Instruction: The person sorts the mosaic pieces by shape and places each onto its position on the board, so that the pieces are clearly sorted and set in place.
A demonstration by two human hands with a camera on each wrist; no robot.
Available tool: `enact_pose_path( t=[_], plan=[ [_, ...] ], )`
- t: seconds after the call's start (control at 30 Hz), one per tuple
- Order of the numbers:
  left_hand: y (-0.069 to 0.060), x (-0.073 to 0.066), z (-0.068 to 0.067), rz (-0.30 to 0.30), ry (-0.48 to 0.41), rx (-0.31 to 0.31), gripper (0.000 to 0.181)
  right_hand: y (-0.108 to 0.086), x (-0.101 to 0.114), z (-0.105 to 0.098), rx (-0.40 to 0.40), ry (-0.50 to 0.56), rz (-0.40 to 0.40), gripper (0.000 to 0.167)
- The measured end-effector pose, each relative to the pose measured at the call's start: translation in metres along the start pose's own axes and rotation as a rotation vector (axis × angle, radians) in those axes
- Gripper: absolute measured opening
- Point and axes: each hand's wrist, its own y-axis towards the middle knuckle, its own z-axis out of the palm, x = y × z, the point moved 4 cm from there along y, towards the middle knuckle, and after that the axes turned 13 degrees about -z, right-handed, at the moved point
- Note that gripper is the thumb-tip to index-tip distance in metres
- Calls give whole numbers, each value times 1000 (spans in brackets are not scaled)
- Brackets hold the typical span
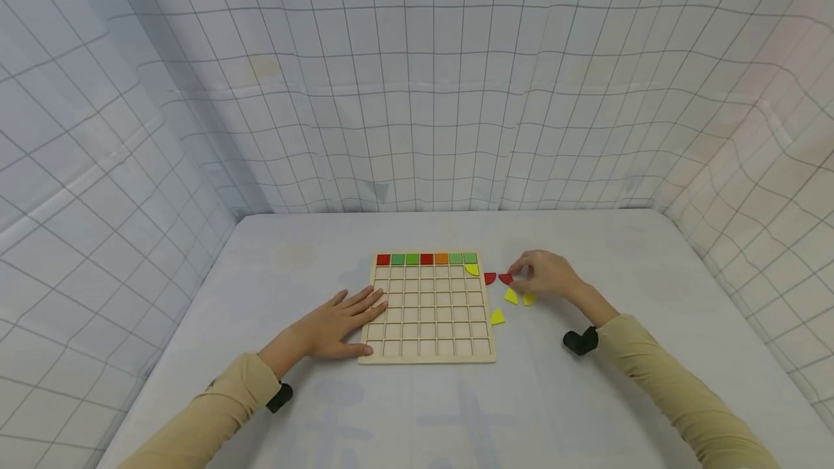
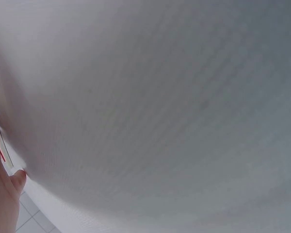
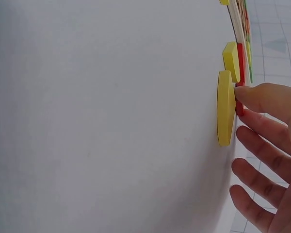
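A wooden grid board (image 1: 426, 360) lies flat on the table. Red, green and orange square tiles (image 1: 426, 259) fill its top row, and a yellow quarter-circle piece (image 1: 472, 270) sits in the second row at the right end. My left hand (image 1: 335, 324) rests with spread fingers on the board's left edge; the left wrist view catches only part of that hand (image 2: 5, 194). To the right of the board, my right hand (image 1: 544, 273) pinches a red quarter-circle piece (image 1: 504, 279) between thumb and forefinger. In the right wrist view the same red piece (image 3: 239, 104) shows between those fingertips.
Another red quarter-circle piece (image 1: 490, 279) lies against the board's right edge. Yellow quarter-circle pieces (image 1: 498, 317) are scattered nearby, one close below my right hand (image 1: 529, 299). White grid-patterned curtains (image 1: 430, 129) enclose the table's back and sides.
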Motion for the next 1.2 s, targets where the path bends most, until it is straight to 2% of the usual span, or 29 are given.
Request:
enact_pose_path(
  t=[0.23, 0.53, 0.9, 1.2],
  plan=[
    [-1, -1, -2, -3, -6, 8, 79, 3, 5, 0, -34, 29, -2, 23],
    [-1, -2, -3, -4, -10, 7, 79, 12, 12, 2, -78, 9, -4, 24],
    [-2, -4, -7, -6, -13, 17, 79, 24, 25, 5, -84, 14, -10, 25],
    [0, -1, -2, -3, -3, 11, 79, 34, 32, 9, -80, 38, -13, 28]
  ],
)
